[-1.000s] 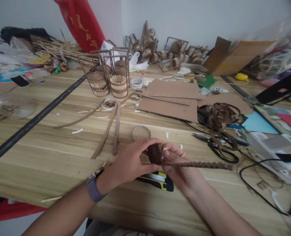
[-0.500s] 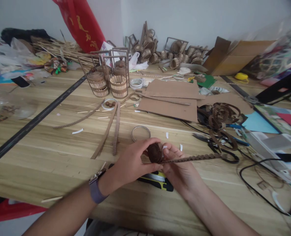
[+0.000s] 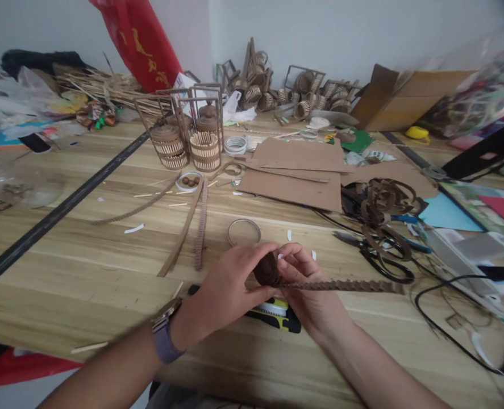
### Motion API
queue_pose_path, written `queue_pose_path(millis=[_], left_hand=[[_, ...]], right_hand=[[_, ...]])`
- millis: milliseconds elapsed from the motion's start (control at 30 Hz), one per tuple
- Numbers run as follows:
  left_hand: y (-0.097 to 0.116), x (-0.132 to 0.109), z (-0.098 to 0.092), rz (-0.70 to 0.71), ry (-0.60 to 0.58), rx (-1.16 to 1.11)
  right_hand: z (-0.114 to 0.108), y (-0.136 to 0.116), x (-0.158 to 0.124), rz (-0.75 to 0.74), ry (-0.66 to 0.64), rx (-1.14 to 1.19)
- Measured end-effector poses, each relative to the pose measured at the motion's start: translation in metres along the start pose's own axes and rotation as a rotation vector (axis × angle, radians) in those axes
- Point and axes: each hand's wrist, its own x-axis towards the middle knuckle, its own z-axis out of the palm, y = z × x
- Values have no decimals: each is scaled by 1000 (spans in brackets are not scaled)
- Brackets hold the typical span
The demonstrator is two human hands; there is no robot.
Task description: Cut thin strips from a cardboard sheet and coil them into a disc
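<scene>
My left hand (image 3: 221,289) curls its thumb and fingers around a dark brown coil (image 3: 266,270) of rolled corrugated paper strip. On the coil's right side, my right hand (image 3: 315,312) pinches near where the strip leaves the roll. A small white scrap (image 3: 280,257) shows at the right fingertips. The loose strip end (image 3: 358,286) runs out to the right over the right hand. Under the hands lies a black and yellow tool (image 3: 283,322), partly hidden, that looks like a utility knife. Just beyond the hands sits a thin metal ring (image 3: 244,220).
Brown paper strips (image 3: 183,227) lie to the left. Farther back stand small basket-like lanterns (image 3: 204,150), a white tape roll (image 3: 235,145) and cardboard sheets (image 3: 292,190). Scissors (image 3: 388,267), a heap of brown strips (image 3: 388,201) and black cable (image 3: 430,324) occupy the right.
The strip's loose end has swung lower and reaches farther right. My right fingers have closed in nearer the coil, and the coil has shifted slightly left.
</scene>
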Motion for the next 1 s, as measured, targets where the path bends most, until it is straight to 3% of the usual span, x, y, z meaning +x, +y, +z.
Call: queue_pose_path(millis=[267, 500, 767, 1000], left_hand=[[-6, -4, 5, 141, -27, 86], [-4, -3, 2, -9, -67, -115], [-2, -2, -3, -93, -56, -174], [-3, 1, -6, -112, -42, -157]], right_hand=[[-2, -3, -2, -26, 5, 34], [-15, -4, 4, -495, -29, -451], [-25, -5, 9, -756, -160, -692], [-30, -7, 11, -683, -253, -778]])
